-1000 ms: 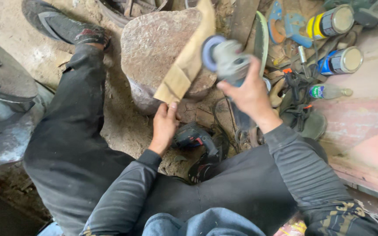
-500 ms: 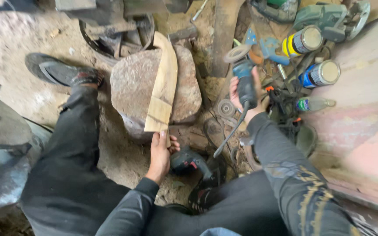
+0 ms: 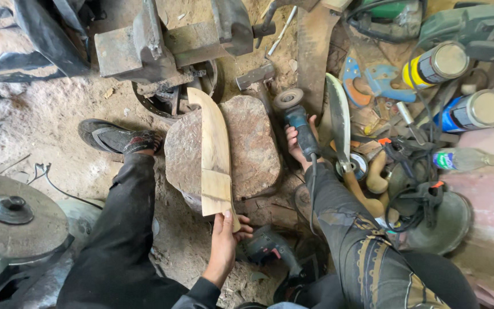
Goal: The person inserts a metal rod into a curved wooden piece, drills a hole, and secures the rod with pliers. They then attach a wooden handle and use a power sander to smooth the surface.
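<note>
My left hand grips the near end of a long curved wooden piece, pale and blade-shaped, which lies along the top of a big reddish stone. My right hand holds a blue angle grinder by its body, just right of the stone, with its disc low near the ground. The grinder's black cord runs back along my right forearm.
A steel vise and anvil block stand beyond the stone. A large curved blade, spray cans, tools and cables crowd the right side. A small drill lies near my knees. My sandalled foot rests left; a round wheel sits far left.
My right hand has carried the grinder off the wood and down to the ground right of the stone. The wooden piece has swung from leaning right to lying straight along the stone.
</note>
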`<state>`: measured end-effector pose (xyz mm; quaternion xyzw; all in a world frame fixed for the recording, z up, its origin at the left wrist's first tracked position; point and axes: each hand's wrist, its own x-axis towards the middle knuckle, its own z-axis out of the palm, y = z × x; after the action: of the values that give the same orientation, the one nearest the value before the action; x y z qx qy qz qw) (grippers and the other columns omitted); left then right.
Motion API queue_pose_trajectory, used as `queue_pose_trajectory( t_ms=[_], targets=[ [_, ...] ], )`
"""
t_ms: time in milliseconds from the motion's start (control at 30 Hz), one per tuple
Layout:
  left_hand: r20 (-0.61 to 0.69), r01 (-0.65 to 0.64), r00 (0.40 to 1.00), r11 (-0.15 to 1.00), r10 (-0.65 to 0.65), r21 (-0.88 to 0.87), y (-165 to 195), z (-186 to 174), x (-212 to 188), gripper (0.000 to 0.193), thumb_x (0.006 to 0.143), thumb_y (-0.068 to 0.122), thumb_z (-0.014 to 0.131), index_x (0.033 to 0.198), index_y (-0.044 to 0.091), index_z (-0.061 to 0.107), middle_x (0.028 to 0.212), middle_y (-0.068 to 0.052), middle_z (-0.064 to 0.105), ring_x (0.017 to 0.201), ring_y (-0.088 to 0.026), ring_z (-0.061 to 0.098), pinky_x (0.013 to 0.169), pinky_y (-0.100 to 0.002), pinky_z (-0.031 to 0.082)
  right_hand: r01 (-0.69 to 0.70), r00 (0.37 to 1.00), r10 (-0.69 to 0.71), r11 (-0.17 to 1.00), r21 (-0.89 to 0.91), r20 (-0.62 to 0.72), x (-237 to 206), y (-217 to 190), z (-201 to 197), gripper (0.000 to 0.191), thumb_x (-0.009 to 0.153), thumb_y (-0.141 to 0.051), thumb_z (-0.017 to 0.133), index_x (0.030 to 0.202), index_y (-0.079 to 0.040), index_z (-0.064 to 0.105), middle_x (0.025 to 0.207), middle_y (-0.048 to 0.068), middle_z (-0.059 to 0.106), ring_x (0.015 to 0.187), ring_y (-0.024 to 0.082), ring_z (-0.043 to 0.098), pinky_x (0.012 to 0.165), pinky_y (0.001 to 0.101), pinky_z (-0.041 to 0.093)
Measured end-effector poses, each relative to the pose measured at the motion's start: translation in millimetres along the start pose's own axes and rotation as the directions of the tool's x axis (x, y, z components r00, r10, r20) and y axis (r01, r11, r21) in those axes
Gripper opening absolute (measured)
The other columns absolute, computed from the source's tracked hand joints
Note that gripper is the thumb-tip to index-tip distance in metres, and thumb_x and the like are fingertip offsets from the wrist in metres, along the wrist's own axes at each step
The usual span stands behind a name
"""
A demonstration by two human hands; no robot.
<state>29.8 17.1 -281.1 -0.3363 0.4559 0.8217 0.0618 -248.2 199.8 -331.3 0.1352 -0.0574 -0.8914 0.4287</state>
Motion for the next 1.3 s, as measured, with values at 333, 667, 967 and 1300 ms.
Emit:
queue_pose_trajectory(
  t_ms=[333, 667, 967, 1300],
  targets=[
    [-0.014, -0.008, 1.000, 0.999, 0.009, 0.046, -24, -16, 11, 0.040, 0.106, 0.038, 0.041, 0.127, 0.004, 0.045, 0.096, -0.014, 0.066, 0.074, -0.021, 0.067, 0.065, -0.036, 0.058, -0.039, 0.998, 0.033, 0.992, 0.121, 0.049, 7, -17, -31, 0.091, 0.076, -0.068, 0.078, 0.124, 0.004, 0.051, 0.099, 0.008, 0.064, 0.086, 0.019, 0.069, 0.074, 0.0315, 0.061],
    [-0.005, -0.012, 1.000, 0.995, 0.013, 0.102, -21, -17, 11, 0.040, 0.106, 0.036, 0.039, 0.128, 0.003, 0.046, 0.095, -0.013, 0.066, 0.075, -0.019, 0.067, 0.066, -0.035, 0.058, -0.014, 1.000, 0.013, 0.996, 0.090, 0.008, 8, -12, -25, 0.084, 0.081, -0.066, 0.077, 0.122, 0.003, 0.053, 0.097, 0.009, 0.065, 0.082, 0.019, 0.069, 0.070, 0.0327, 0.062],
    [-0.008, -0.018, 1.000, 0.994, 0.019, 0.103, -11, -9, 7, 0.037, 0.106, 0.036, 0.040, 0.122, 0.003, 0.048, 0.095, -0.014, 0.067, 0.073, -0.019, 0.067, 0.066, -0.034, 0.058, 0.024, 0.998, -0.023, 1.000, 0.012, -0.061, -2, 7, -1, 0.078, 0.084, -0.063, 0.076, 0.120, 0.002, 0.054, 0.095, 0.010, 0.065, 0.078, 0.020, 0.069, 0.066, 0.0338, 0.063],
    [0.009, -0.033, 0.999, 0.994, 0.032, 0.106, 1, -2, 2, 0.038, 0.106, 0.037, 0.041, 0.120, 0.002, 0.046, 0.095, -0.013, 0.068, 0.074, -0.019, 0.067, 0.066, -0.034, 0.058, -0.175, 0.744, -0.348, 0.722, -0.669, -0.571, -36, 13, 31, 0.066, 0.087, -0.054, 0.076, 0.120, 0.000, 0.056, 0.093, 0.012, 0.067, 0.073, 0.022, 0.069, 0.063, 0.0373, 0.065]
  ],
)
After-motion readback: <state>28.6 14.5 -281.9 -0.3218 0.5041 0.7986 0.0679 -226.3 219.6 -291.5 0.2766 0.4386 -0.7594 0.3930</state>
